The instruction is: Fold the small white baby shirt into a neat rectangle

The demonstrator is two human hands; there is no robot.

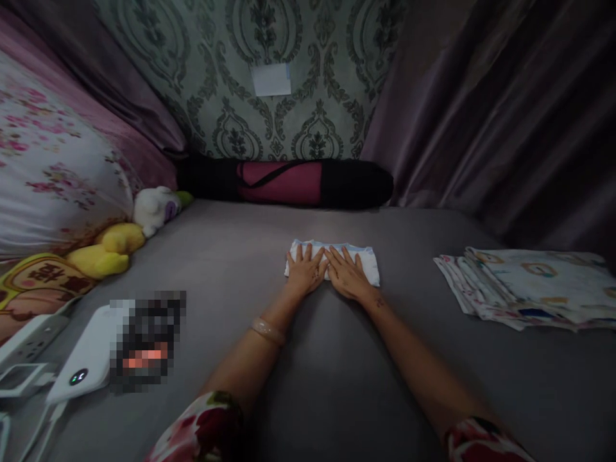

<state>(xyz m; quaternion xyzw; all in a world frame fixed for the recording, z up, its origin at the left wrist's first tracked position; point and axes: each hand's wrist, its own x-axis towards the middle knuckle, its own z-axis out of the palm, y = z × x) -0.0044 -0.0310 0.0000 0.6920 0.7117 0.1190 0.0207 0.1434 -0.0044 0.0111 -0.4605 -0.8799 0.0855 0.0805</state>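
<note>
Both hands [327, 273] lie flat, hiding much of the folded cloth [366, 260].

We are seeing: white, blue-edged cloth [337, 256]; grey sheet [337, 372]; pink-and-black roll [289, 183]; green damask wall [269, 38]; yellow toy [108, 250]; pink floral pillow [48, 173]; white printed cloths [529, 289].

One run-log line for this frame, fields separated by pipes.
left hand flat on small folded white cloth | right hand flat on it | grey bed sheet | stack of printed cloths at right
</note>
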